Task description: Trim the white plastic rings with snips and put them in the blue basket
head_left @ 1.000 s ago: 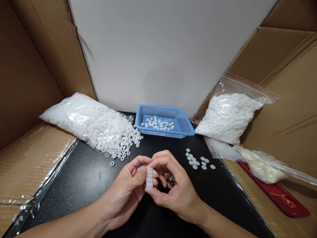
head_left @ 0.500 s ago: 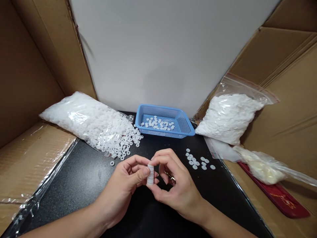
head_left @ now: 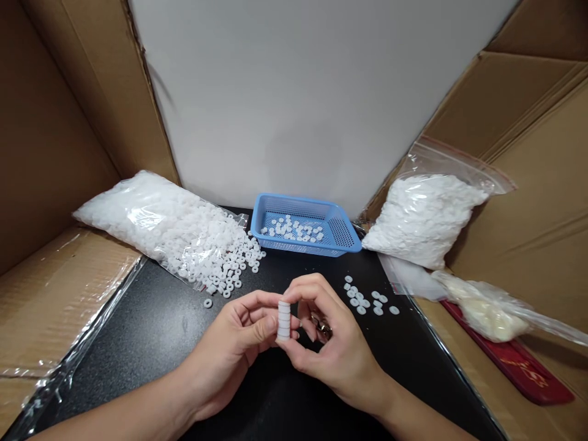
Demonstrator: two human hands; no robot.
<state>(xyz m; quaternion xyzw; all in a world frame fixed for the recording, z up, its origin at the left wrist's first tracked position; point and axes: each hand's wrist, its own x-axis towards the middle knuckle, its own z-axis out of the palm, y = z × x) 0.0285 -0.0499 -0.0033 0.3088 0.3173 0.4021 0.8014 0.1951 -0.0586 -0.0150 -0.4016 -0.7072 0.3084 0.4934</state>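
At far left, brown cardboard [head_left: 55, 294] borders the black tabletop [head_left: 138, 343]. On it lies a clear plastic bag [head_left: 156, 217] packed with small white rings; more rings spill from its right end, and a single white ring [head_left: 208, 303] sits apart, just in front of them. My left hand [head_left: 229, 346] comes next, thumb and fingers pinching the left side of a stack of white discs [head_left: 284, 320]. The stack stands nearly upright between my two hands, above the table, in front of the blue basket [head_left: 342, 233]. White pieces lie scattered on the basket's floor. My right hand [head_left: 344, 355] grips the same stack end to end, index fingertip at its top and thumb at its base, while brass-coloured metal pieces [head_left: 324, 329] rest in the curl of my other fingers; I cannot tell how many. To the right, loose white discs [head_left: 361, 298] lie on the table. Beyond stands a zip bag [head_left: 425, 214] full of white pieces, then a smaller clear bag [head_left: 491, 312] with pale yellowish contents, resting partly on a flat red case [head_left: 537, 376].
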